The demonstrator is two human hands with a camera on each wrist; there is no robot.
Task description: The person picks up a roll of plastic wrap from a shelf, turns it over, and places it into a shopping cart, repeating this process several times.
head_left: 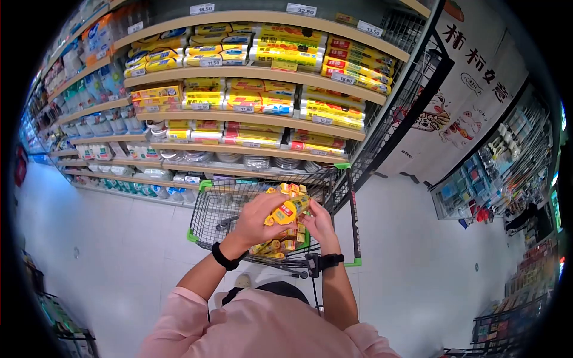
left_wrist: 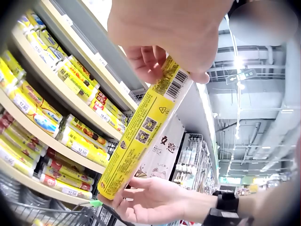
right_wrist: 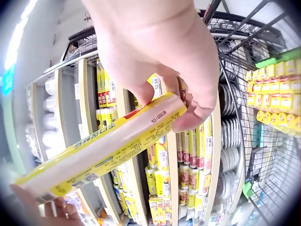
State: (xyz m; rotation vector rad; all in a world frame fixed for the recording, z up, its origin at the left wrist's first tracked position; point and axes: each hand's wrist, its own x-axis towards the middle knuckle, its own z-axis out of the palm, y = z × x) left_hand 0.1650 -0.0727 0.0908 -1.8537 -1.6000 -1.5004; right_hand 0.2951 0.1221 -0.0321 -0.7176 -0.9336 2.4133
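Observation:
A long yellow roll-shaped package (head_left: 290,210) (left_wrist: 143,129) (right_wrist: 106,148) with printed labels is held between both hands above a shopping cart. The left hand (head_left: 258,218) (left_wrist: 169,37) grips one end with curled fingers, beside the barcode in the left wrist view. At the other end, the fingers and thumb of the right hand (head_left: 319,224) (left_wrist: 157,200) (right_wrist: 160,66) pinch the package. Beneath the hands, several yellow boxes and rolls (head_left: 271,246) (right_wrist: 277,94) lie in the cart.
The wire cart (head_left: 206,218) with green corners stands against shelves (head_left: 250,71) of yellow rolls with price tags. Stacked dishes (head_left: 256,162) fill a low shelf. On the right are a printed banner (head_left: 471,89) and a rack of hanging goods (head_left: 495,155). White floor (head_left: 137,250) surrounds the cart.

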